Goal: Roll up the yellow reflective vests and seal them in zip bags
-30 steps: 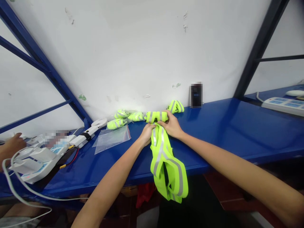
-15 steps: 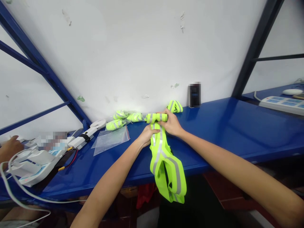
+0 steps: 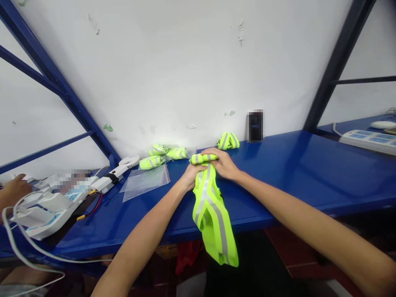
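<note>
A neon yellow-green reflective vest point(image 3: 213, 210) with silver stripes is partly rolled at its far end, and its loose straps hang over the table's front edge. My left hand point(image 3: 191, 176) is closed on the vest just below the roll, from the left. From the right, my right hand point(image 3: 223, 164) grips the rolled end, fingers over its top. Beyond my right hand lies a folded reflective band bundle point(image 3: 228, 140) against the wall. Several bagged neon bundles point(image 3: 152, 162) lie left of my hands, with clear zip bags point(image 3: 145, 181) in front of them.
On the blue table point(image 3: 297, 173), a white handheld fan point(image 3: 130, 161) and a power strip point(image 3: 46, 225) with cables are at left. Another person's hand point(image 3: 15, 192) is at the far left. A dark, pixelated box point(image 3: 255, 127) leans on the wall.
The roll has turned over a little, and my right fingers have moved over its top. The hanging straps have drawn closer together. The view has shifted slightly.
</note>
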Demonstrator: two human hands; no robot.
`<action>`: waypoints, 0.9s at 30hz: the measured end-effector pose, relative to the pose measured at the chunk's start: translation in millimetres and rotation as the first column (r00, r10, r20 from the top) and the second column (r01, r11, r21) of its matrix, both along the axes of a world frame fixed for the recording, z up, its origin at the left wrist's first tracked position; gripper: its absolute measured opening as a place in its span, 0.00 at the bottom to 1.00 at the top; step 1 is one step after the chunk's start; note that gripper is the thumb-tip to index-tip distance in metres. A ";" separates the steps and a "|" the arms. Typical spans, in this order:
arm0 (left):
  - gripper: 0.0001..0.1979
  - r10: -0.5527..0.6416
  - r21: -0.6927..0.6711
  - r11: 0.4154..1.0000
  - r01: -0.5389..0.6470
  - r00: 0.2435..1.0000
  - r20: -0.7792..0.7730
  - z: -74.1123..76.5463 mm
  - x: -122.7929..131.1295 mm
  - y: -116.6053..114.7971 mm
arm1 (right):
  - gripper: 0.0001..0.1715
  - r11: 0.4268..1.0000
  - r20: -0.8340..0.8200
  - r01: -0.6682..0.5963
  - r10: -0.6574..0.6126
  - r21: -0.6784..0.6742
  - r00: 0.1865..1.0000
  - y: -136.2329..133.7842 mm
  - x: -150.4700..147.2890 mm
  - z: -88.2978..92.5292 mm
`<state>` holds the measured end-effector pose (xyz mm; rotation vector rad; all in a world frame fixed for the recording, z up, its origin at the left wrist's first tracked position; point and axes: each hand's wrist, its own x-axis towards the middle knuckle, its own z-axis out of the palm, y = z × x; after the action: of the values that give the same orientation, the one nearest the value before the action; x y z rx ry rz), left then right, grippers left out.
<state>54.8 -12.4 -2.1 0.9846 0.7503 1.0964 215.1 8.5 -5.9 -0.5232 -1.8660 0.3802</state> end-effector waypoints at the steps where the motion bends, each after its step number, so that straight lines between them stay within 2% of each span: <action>1: 0.21 -0.030 -0.008 1.000 0.030 0.999 0.034 1.7 -0.3 -0.9 | 0.28 1.000 0.000 0.000 0.000 0.009 1.000 0.0 -0.3 0.4; 4: 0.19 -0.090 -0.048 0.994 0.097 0.989 0.118 6.1 -1.1 -1.0 | 0.27 1.000 0.010 0.007 -0.007 0.007 1.000 -0.7 1.1 1.8; 7: 0.17 -0.040 -0.057 0.997 0.047 0.992 0.117 6.3 -2.9 3.5 | 0.26 0.998 0.079 -0.046 0.049 -0.039 0.996 -2.4 4.5 1.5; 10: 0.15 0.025 -0.013 1.000 -0.024 0.996 0.087 3.9 -6.9 8.0 | 0.22 0.986 0.148 -0.071 0.094 -0.152 0.985 -5.1 5.9 0.2; 12: 0.15 0.036 0.029 0.999 -0.038 0.996 0.077 3.0 -10.0 8.9 | 0.25 0.961 0.091 -0.045 0.072 -0.272 0.993 -6.6 4.1 0.0; 14: 0.17 0.018 0.076 0.997 -0.025 0.996 0.084 2.8 -12.9 8.6 | 0.35 0.879 -0.037 -0.082 0.073 -0.470 0.997 -7.4 0.8 0.3; 16: 0.20 -0.017 0.113 0.994 0.007 0.996 0.089 2.3 -15.5 8.6 | 0.42 0.718 -0.181 -0.206 0.113 -0.665 0.977 -7.5 -2.9 0.3; 17: 0.21 -0.032 0.127 0.992 0.021 0.996 0.086 1.8 -16.7 9.0 | 0.42 0.636 -0.243 -0.269 0.130 -0.723 0.961 -7.3 -4.4 0.0; 18: 0.21 -0.043 0.138 0.990 0.031 0.996 0.080 1.2 -17.9 9.8 | 0.41 0.580 -0.295 -0.317 0.136 -0.751 0.946 -7.1 -5.7 -0.5; 19: 0.21 -0.050 0.149 0.988 0.039 0.996 0.071 0.5 -18.9 10.8 | 0.39 0.552 -0.332 -0.349 0.135 -0.758 0.934 -6.9 -6.8 -1.1; 22: 0.21 -0.051 0.180 0.983 0.040 0.997 0.059 -1.2 -21.4 14.1 | 0.38 0.553 -0.382 -0.372 0.103 -0.746 0.918 -6.8 -8.9 -2.7; 27: 0.20 -0.025 0.203 0.979 0.014 0.998 0.052 -2.6 -21.2 15.5 | 0.38 0.573 -0.371 -0.352 0.090 -0.740 0.924 -10.2 -11.0 -0.9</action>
<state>33.6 3.1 -4.7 1.1273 0.5920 1.1950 204.1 -1.7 -6.8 -0.7679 -1.3785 1.4478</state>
